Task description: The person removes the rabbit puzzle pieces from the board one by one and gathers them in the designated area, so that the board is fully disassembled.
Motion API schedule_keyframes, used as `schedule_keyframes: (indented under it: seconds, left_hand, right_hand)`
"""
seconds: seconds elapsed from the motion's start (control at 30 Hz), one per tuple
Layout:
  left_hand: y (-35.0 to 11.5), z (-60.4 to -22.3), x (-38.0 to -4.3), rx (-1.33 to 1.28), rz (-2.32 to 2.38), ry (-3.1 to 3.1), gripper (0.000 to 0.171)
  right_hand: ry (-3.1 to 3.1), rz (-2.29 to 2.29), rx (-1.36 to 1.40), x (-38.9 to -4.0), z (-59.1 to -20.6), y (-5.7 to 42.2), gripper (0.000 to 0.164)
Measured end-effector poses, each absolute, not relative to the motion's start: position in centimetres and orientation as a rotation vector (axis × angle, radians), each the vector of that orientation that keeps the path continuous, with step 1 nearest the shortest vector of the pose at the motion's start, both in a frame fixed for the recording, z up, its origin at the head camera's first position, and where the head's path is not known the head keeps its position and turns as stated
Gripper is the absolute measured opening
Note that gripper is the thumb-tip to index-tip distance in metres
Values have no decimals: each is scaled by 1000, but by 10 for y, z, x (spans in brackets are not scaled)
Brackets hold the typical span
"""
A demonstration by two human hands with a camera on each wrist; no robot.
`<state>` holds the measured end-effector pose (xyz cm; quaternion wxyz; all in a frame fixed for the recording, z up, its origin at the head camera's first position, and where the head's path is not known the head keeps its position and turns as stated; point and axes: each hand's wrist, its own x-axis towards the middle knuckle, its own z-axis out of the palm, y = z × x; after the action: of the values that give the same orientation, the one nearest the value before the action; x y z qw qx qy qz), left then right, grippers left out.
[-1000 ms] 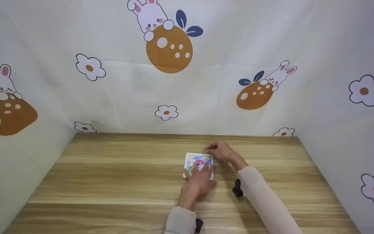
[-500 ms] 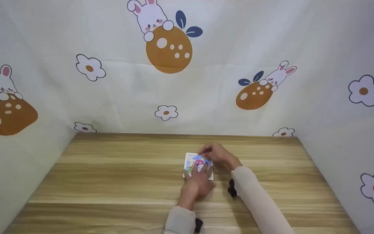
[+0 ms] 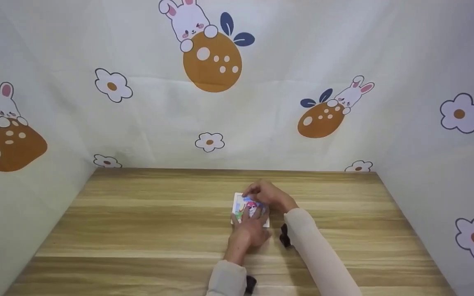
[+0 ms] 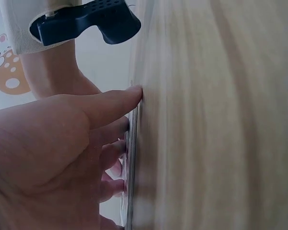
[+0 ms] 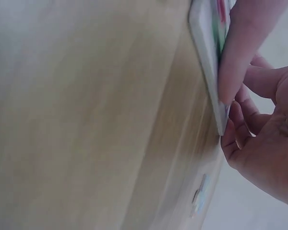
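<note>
A square jigsaw puzzle board with a pale border and a cartoon animal picture lies on the wooden table. My left hand rests on its near part, fingers spread over the picture; in the left wrist view its thumb reaches the board's edge beside the tabletop. My right hand is at the far side of the board, fingertips bent down at the far border. The right wrist view has those curled fingers close to a board corner. Left fingers partly hide them, so I cannot tell whether they pinch a puzzle piece.
A small pale-and-blue item lies on the table beyond the board in the right wrist view. Black wrist devices sit under both sleeves. A curtain printed with rabbits and flowers encloses the table at the back and sides.
My right hand has moved left along the board's far side, from its far right corner toward the far left one. The left hand has stayed on the board.
</note>
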<state>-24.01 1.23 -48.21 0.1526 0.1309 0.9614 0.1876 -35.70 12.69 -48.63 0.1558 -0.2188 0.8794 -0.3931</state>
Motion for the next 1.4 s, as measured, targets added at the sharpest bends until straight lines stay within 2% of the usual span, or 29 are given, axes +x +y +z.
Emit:
schedule_keyframes:
  seconds: [0.87, 1.17, 1.4]
  left_hand:
    - [2, -485, -245, 362, 596, 2713, 65]
    - [8, -483, -240, 330, 566, 2733, 61]
    - [12, -483, -240, 335, 561, 2772, 60]
  right_hand:
    - [2455, -1157, -550, -360, -485, 115, 33]
    - [2370, -1204, -474, -357, -485, 121, 33]
    - [2421, -1107, -647, -362, -484, 126, 26]
